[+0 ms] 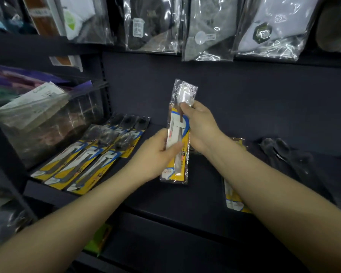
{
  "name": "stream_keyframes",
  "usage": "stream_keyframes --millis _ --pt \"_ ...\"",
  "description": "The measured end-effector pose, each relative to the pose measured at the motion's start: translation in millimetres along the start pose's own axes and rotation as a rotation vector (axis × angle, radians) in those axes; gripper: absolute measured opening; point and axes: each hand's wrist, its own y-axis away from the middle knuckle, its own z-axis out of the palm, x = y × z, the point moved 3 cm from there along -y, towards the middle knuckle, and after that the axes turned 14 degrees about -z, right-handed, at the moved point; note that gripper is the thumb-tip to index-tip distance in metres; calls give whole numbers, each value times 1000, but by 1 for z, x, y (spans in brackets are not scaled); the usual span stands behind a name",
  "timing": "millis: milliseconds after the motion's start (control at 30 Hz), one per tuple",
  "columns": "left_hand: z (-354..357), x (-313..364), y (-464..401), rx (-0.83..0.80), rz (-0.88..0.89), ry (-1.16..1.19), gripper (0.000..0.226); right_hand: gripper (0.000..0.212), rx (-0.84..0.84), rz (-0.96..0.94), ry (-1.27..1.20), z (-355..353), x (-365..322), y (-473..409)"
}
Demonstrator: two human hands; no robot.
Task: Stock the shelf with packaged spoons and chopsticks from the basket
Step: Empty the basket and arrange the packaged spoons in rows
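Gripping spoon pack [178, 134] upright over shelf [205, 194], I had left hand [156, 154] on lower part, right hand [200, 123] pinching near bowl; other packs [83, 158] lay left.

Shelf layout, mid-level bay, seen from the head camera.

Spoon pack [178, 133] held upright over the middle of the shelf [205, 194], left hand [156, 154] at its lower left edge, right hand [200, 125] at its upper right. Row of spoon packs [91, 154] lies on the shelf to the left; clear bin [47, 125] further left of them. Another pack [233, 201] lies to the right, partly under the right forearm. Bagged goods [209, 28] hang above.
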Motion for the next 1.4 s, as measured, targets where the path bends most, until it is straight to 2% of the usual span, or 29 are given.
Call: stream_keyframes --millis 67,167,233,300,400,467,533,633,733,867,933,967,1000,1067,1133,1200,1267,1400 --pt "-16 -13 1 79 -39 -3 4 16 -43 93 72 9 15 -8" --pt "-42 -32 -1 166 -125 -59 11 17 -264 350 346 19 43 -9" --pt "-55 -42 -3 194 -149 -149 19 21 -344 432 394 27 59 -6" --pt "-65 -53 -5 217 -113 -290 26 26 -292 427 373 35 71 -11" --pt "-80 -68 -8 255 31 -562 42 25 -129 318 517 36 78 -31" --pt "-85 -79 -10 158 122 -725 63 24 -60 280 622 32 83 -45" --pt "-85 -90 -11 2 137 -815 80 29 -29 293 682 32 90 -55" --pt "-83 -96 -13 -128 155 -874 90 33 -27 337 713 36 100 -63" --pt "-82 -93 -16 -163 175 -905 90 33 -108 292 850 38 107 -67" --pt "-80 -89 -22 -187 185 -902 90 11 -318 -34 1059 34 79 -55" --pt "-79 -85 -26 -152 218 -893 83 23 -481 -265 1237 20 48 -46" --pt "-77 -81 -29 -127 232 -883 79 28 -595 -304 1362 7 37 -43" --pt "-74 -77 -31 -107 241 -867 73 36 -710 -262 1475 -9 28 -42" --pt "-65 -65 -35 -77 259 -805 60 47 -864 25 1578 -48 21 -42" --pt "-54 -52 -37 -81 240 -731 48 58 -898 263 1529 -75 23 -39" --pt "-39 -41 -37 -125 200 -686 40 77 -871 249 1528 -88 27 -44" --pt "-24 -35 -39 -179 171 -667 39 80 -854 159 1556 -88 28 -47" --pt "0 -35 -44 -257 53 -662 39 52 -849 121 1410 -82 34 -51"
